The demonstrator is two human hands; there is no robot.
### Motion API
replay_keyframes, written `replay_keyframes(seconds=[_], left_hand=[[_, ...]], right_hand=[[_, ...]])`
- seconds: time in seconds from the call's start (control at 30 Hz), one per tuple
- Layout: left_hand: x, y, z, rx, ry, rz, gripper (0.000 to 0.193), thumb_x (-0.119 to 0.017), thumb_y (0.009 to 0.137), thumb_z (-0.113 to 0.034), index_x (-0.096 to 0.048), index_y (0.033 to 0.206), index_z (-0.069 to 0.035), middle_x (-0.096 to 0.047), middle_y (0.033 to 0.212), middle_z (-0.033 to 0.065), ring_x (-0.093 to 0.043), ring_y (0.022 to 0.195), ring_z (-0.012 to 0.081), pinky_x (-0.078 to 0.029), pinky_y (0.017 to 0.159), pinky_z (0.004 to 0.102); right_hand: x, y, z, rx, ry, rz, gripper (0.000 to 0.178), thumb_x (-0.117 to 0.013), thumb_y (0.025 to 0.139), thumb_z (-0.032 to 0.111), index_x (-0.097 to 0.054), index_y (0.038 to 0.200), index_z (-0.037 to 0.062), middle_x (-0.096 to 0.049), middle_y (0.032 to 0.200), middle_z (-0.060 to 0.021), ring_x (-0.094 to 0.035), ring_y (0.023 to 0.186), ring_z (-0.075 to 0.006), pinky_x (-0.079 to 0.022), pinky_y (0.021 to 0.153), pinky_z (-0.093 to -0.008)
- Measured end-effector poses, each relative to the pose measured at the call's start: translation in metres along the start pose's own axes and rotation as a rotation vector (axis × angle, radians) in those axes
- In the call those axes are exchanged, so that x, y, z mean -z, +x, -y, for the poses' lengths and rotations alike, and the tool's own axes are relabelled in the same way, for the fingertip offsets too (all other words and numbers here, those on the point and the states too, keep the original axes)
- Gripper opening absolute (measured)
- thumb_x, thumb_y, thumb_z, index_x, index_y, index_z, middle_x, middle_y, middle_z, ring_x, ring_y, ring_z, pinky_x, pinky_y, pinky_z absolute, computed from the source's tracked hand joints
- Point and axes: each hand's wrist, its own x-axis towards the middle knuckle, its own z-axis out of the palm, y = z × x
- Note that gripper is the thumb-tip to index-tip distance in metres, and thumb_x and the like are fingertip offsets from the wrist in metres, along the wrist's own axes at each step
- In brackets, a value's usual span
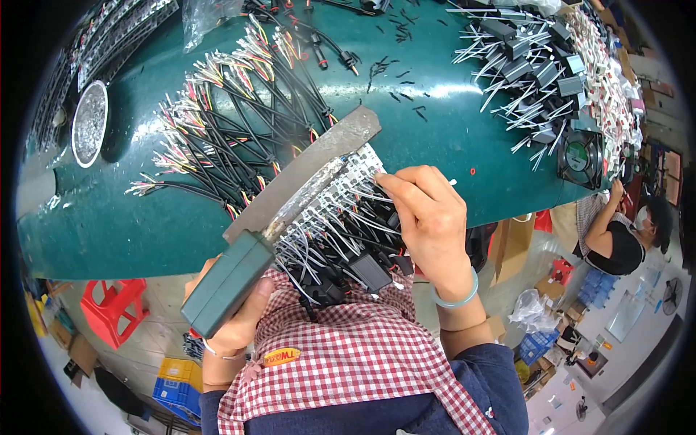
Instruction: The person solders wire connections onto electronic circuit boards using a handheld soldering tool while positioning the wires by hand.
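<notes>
My left hand [243, 315] is wrapped round the boxy dark green handle of a tool [230, 279]. Its worn metal shaft slants up to the right across a flat grey metal bar [290, 177]. Alongside the bar runs a row of small white circuit boards [337, 188]. White wires [341, 221] hang from these boards towards me, with black box-shaped parts [370, 272] at their ends. My right hand [428, 214] pinches with thumb and index finger at the row's right end; what lies between the fingertips is hidden. Black cables [225, 138] with stripped coloured ends fan out beyond the bar.
A white-rimmed bowl [90, 123] stands on the green table [424, 156] at left. Black boxes with white wires [518, 69] are heaped far right, beside a small fan [580, 159]. A red stool [112, 312] is below left. Another person [616, 235] works at right.
</notes>
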Motion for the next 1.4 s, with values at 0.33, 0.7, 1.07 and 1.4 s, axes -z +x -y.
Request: replay_keyframes(seconds=[0.33, 0.7, 1.07, 1.4], left_hand=[[0.003, 0.001, 0.003, 0.006, -0.009, -0.073, 0.028, -0.078, 0.068, -0.004, -0.072, 0.096, 0.001, -0.068, 0.087, 0.0141, -0.066, 0.071, 0.0262, -0.05, 0.065, 0.0337], [0.016, 0.01, 0.007, 0.203, -0.375, -0.223, 0.049, -0.078, 0.074, 0.002, -0.062, 0.12, 0.004, -0.068, 0.111, 0.0144, -0.065, 0.099, 0.0227, -0.052, 0.089, 0.0352], [0.02, 0.01, 0.007, 0.092, -0.379, -0.344, 0.045, -0.075, 0.076, 0.005, -0.063, 0.12, 0.005, -0.068, 0.11, 0.0143, -0.065, 0.085, 0.0175, -0.054, 0.071, 0.028], [0.011, 0.024, -0.003, 0.085, -0.517, -0.337, 0.045, -0.073, 0.076, 0.007, -0.063, 0.119, 0.006, -0.069, 0.103, 0.013, -0.058, 0.063, 0.0112, -0.047, 0.053, 0.0236]], right_hand=[[0.003, -0.004, 0.005, 0.043, -0.101, 0.045, 0.037, -0.068, 0.069, -0.007, -0.071, 0.104, 0.0023, -0.064, 0.091, -0.0069, -0.059, 0.077, -0.0226, -0.05, 0.064, -0.033], [0.043, 0.052, -0.029, 0.033, 0.005, -0.071, 0.018, -0.069, 0.08, -0.006, -0.073, 0.095, 0.0019, -0.069, 0.088, -0.0122, -0.067, 0.077, -0.0277, -0.053, 0.068, -0.0351], [-0.036, 0.167, -0.033, -0.02, -0.179, 0.29, 0.018, -0.07, 0.082, 0.014, -0.06, 0.087, 0.0007, -0.065, 0.089, -0.0196, -0.065, 0.087, -0.0418, -0.051, 0.076, -0.0499], [0.035, 0.092, 0.007, -0.287, 0.6, -0.166, 0.019, -0.077, 0.08, -0.002, -0.066, 0.097, -0.0017, -0.062, 0.091, -0.002, -0.057, 0.082, -0.0084, -0.05, 0.07, -0.0221]])
